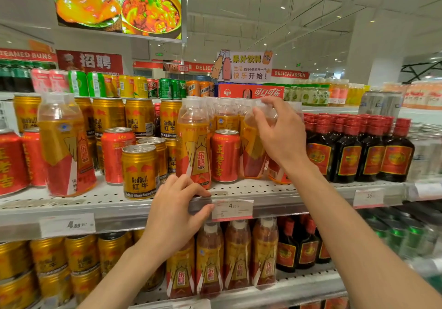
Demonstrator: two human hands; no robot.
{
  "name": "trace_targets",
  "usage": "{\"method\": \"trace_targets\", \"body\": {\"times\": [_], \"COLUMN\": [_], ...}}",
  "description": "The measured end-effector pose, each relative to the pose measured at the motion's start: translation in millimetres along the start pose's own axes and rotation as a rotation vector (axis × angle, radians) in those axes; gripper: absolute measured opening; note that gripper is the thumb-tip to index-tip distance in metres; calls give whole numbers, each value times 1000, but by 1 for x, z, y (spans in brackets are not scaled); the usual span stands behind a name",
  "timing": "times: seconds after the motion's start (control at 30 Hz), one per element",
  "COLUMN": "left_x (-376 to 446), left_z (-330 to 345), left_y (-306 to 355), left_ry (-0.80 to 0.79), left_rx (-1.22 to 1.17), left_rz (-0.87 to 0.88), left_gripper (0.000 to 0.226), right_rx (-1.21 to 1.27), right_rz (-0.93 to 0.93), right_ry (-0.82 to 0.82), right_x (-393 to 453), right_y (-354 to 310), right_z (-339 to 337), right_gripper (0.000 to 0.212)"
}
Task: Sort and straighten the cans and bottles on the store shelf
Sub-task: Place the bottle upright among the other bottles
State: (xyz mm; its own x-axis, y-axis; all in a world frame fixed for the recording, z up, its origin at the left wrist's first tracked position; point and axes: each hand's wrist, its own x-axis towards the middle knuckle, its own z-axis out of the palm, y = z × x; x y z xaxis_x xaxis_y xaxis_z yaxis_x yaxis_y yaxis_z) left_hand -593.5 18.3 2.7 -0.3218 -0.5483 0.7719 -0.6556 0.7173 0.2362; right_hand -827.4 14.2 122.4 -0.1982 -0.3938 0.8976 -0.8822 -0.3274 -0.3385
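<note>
My right hand point(278, 130) grips the upper part of an orange drink bottle point(252, 150) standing on the middle shelf point(275, 190). Just left of it stand a red can point(225, 155) and another orange bottle point(194, 141). My left hand point(175, 213) rests on the shelf's front rail, fingers curled over the edge, holding no item. A gold Red Bull can point(140, 171) stands near the front, left of my left hand. More gold and red cans fill the shelf behind it. One orange bottle point(64, 143) stands alone among the cans at the left.
Dark bottles with red caps point(358, 148) fill the shelf at the right. The shelf below holds gold cans point(47, 265) and orange bottles point(210, 260). A top shelf carries mixed cans and a red Coca-Cola box point(251, 92). Price tags point(232, 209) hang on the rail.
</note>
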Motion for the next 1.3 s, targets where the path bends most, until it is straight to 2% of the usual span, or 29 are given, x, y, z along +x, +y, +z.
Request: {"method": "trace_targets", "body": {"times": [0.1, 0.17, 0.47, 0.97, 1.07, 1.2, 1.3], "left_x": [0, 0, -1, -1, -1, -2, -4], "left_z": [1, 0, 2, 1, 1, -2, -6], "left_y": [0, -1, -1, -3, -4, -5, -5], "left_ry": [3, 3, 16, 6, 3, -3, 3], "left_rx": [0, -3, 16, 1, -4, -30, -81], "left_rz": [0, 1, 6, 22, 25, 32, 26], "left_gripper": [20, 20, 22, 21, 19, 18, 13], "right_rx": [-162, -233, -290, -260, -303, -368, -347], "right_rz": [5, 0, 25, -13, -2, -14, -7], "right_ry": [-198, -265, -231, -178, -203, -253, -266], "right_x": [0, -4, -18, -21, -20, -19, -23], "right_y": [0, 3, 14, 5, 3, 3, 6], "right_z": [13, 19, 31, 2, 2, 4, 4], "right_gripper": [64, 76, 92, 73, 70, 53, 54]}}
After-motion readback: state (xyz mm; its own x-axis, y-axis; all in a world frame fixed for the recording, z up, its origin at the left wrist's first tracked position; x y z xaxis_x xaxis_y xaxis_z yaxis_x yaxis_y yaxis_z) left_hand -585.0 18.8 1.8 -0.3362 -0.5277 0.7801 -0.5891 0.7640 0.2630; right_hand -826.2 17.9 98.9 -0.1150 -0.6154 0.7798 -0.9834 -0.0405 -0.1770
